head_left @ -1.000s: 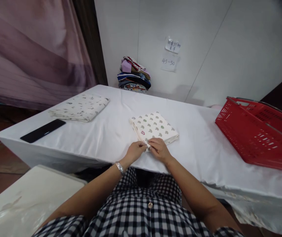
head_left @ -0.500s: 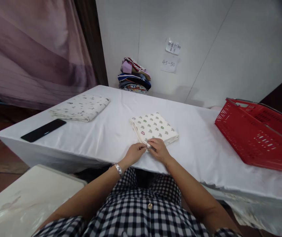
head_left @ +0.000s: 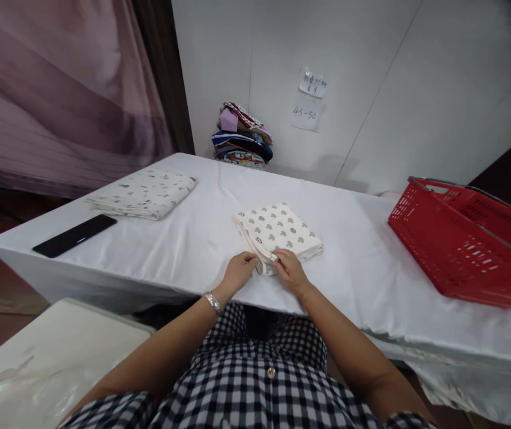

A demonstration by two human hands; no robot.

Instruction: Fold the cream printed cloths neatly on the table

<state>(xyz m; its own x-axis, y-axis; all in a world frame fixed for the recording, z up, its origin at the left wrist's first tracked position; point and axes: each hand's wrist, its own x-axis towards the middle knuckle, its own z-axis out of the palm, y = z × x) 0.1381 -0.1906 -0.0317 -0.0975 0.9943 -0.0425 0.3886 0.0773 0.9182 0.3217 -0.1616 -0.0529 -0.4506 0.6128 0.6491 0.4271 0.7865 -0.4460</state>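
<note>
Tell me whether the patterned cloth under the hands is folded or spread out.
Folded: the patterned cloth lies as a compact square with stacked layered edges, both hands pinching its near corner.

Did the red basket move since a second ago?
No. The red basket sits at the same spot on the white table, near its right edge; only the camera shifted slightly.

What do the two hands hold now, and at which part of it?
Both the left hand and the right hand pinch the near corner of the folded patterned cloth, which lies on the table.
</note>
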